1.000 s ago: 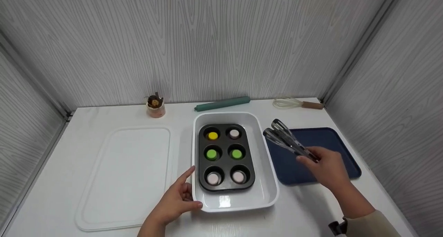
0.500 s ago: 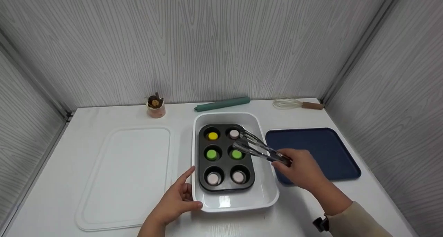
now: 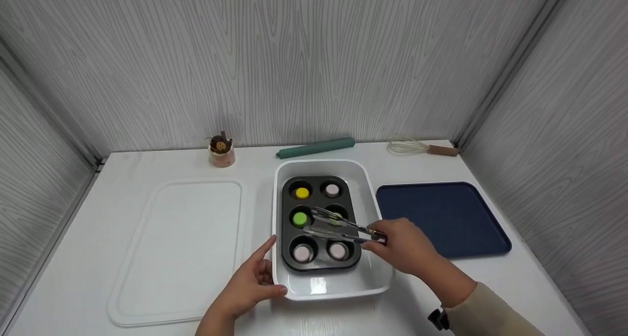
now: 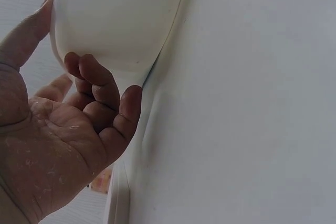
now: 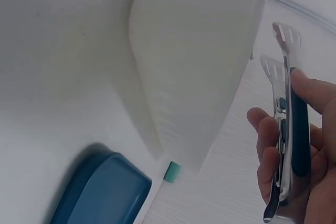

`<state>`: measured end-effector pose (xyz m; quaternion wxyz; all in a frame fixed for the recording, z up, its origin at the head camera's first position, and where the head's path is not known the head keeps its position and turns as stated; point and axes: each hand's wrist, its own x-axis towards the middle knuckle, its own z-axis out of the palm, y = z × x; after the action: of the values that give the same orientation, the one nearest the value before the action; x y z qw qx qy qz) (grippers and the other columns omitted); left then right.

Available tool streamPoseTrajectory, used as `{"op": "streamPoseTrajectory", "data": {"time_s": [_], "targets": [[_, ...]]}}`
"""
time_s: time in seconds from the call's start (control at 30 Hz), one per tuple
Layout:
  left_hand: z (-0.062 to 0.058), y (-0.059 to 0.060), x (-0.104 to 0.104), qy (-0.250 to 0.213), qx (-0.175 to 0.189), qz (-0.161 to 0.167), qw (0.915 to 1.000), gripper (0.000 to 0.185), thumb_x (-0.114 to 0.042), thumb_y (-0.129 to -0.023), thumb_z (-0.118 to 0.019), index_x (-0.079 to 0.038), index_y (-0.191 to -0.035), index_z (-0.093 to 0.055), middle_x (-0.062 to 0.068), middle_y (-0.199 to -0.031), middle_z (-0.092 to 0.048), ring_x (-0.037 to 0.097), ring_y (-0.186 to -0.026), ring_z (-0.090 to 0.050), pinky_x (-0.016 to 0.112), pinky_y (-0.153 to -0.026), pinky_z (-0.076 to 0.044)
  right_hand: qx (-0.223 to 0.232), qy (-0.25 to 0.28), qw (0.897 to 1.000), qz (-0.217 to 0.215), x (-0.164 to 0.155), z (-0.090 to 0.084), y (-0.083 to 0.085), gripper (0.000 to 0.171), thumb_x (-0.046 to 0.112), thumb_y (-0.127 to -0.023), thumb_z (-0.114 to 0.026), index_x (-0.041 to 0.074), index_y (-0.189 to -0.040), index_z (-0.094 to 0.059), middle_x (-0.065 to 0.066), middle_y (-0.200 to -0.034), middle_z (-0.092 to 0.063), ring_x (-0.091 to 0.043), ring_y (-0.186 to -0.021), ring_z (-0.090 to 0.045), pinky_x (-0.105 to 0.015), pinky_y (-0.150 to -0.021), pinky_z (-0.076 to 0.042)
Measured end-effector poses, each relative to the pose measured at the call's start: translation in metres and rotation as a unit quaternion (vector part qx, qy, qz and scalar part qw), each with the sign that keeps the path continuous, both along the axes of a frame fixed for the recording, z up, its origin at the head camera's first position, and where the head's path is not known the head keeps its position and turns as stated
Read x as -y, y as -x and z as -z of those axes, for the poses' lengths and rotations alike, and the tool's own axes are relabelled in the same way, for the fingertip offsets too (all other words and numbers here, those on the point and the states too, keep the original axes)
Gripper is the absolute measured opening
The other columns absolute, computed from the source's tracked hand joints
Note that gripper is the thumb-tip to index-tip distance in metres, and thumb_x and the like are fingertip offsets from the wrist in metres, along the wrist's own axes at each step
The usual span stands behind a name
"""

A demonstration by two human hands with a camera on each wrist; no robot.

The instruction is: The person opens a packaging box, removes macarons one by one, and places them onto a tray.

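My right hand (image 3: 405, 245) grips a pair of metal tongs (image 3: 351, 235) with dark handle panels, seen also in the right wrist view. The tongs' two slotted ends are spread apart over the dark muffin tin (image 3: 320, 265), overlapping the right green disc in the head view. The tin stands in a deep white tub (image 3: 353, 291) and has small round pieces in its cups: a yellow disc (image 3: 301, 193), a green disc (image 3: 300, 219) and several pale pink ones. My left hand (image 3: 250, 282) holds the tub's near left corner, thumb at the rim, other fingers against the outer wall (image 4: 115, 35).
A navy tray (image 3: 446, 218) lies right of the tub, a white board (image 3: 181, 252) left of it. Along the back are a small pink pot (image 3: 222, 158), a green rolling pin (image 3: 316, 148) and a whisk (image 3: 422, 147). Grey wood-grain walls enclose the table.
My right hand has carried the tongs leftward from above the navy tray to over the middle of the muffin tin. My left hand has stayed at the tub's corner.
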<state>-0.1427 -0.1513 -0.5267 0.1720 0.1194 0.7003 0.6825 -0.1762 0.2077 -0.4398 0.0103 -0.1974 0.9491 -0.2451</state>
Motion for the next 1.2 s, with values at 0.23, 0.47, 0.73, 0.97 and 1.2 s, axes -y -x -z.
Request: {"op": "streamPoseTrajectory", "data": {"time_s": [0.23,0.47,0.73,0.97,1.2], "targets": [[0.001,-0.001,0.000,0.000,-0.002,-0.005,1.0000,0.116,0.005,-0.077,-0.088,-0.008,-0.170,-0.020,0.014,-0.092,-0.066,0.017,-0.078,-0.061,0.027,-0.076,-0.054,0.000,-0.024,1.000,-0.016,0.011,0.002,0.002,0.028,0.030,-0.093,-0.083,0.008,-0.110,-0.081,0.007,-0.086,-0.072,-0.007,-0.069,-0.058,-0.034,-0.063,-0.049],[0.001,-0.001,0.001,0.006,-0.005,-0.005,1.0000,0.116,0.005,-0.077,-0.088,-0.009,-0.170,-0.021,0.008,-0.087,-0.062,0.015,-0.074,-0.058,0.026,-0.073,-0.053,-0.023,-0.043,0.998,-0.040,0.014,0.007,0.003,0.029,0.031,-0.093,-0.083,0.007,-0.109,-0.081,0.000,-0.097,-0.073,-0.021,-0.089,-0.069,-0.043,-0.076,-0.056],[0.002,0.000,0.000,-0.001,-0.003,-0.003,1.0000,0.116,0.005,-0.077,-0.088,-0.007,-0.170,-0.019,0.018,-0.096,-0.069,0.019,-0.081,-0.064,0.028,-0.078,-0.056,-0.021,-0.064,0.996,-0.064,0.018,0.006,0.003,0.021,0.030,-0.092,-0.084,0.011,-0.099,-0.081,0.000,-0.091,-0.069,-0.016,-0.080,-0.064,-0.039,-0.069,-0.053],[0.002,0.000,0.000,0.002,-0.009,-0.002,1.0000,0.115,0.004,-0.078,-0.088,-0.006,-0.169,-0.019,0.020,-0.097,-0.070,0.019,-0.082,-0.065,0.028,-0.078,-0.056,-0.011,-0.088,0.994,-0.064,0.024,0.007,0.003,0.026,0.033,-0.091,-0.085,0.011,-0.104,-0.082,0.002,-0.093,-0.070,-0.019,-0.085,-0.066,-0.041,-0.072,-0.055],[0.002,-0.002,0.001,0.001,-0.020,-0.004,0.9998,0.115,0.003,-0.078,-0.088,-0.004,-0.169,-0.019,0.014,-0.090,-0.066,0.014,-0.076,-0.060,0.025,-0.074,-0.054,-0.010,-0.119,0.991,-0.060,0.031,0.003,0.003,0.021,0.036,-0.090,-0.085,0.016,-0.090,-0.078,0.002,-0.085,-0.067,-0.015,-0.076,-0.061,-0.039,-0.066,-0.051]]}}
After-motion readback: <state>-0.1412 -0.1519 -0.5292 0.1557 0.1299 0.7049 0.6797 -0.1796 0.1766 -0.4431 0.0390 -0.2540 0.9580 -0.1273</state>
